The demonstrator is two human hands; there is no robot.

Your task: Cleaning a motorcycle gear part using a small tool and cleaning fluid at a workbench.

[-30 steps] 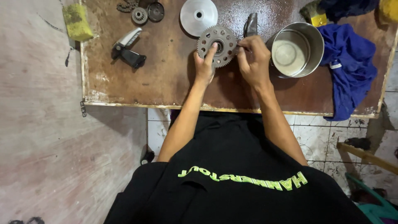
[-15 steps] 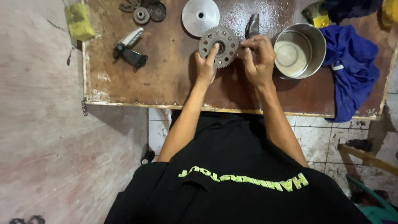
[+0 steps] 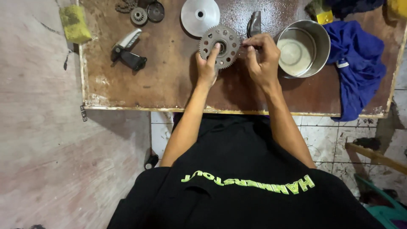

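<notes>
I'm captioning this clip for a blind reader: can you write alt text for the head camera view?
Seen from above, a person's left hand and right hand hold a toothed metal gear on a stained brown workbench. Around it lie a shiny metal disc, a steel pot, a blue cloth and small dark parts.

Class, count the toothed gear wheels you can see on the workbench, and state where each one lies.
2: a large gear held by both hands at centre, and a small gear at the top left. Others may lie beyond the frame.
</notes>
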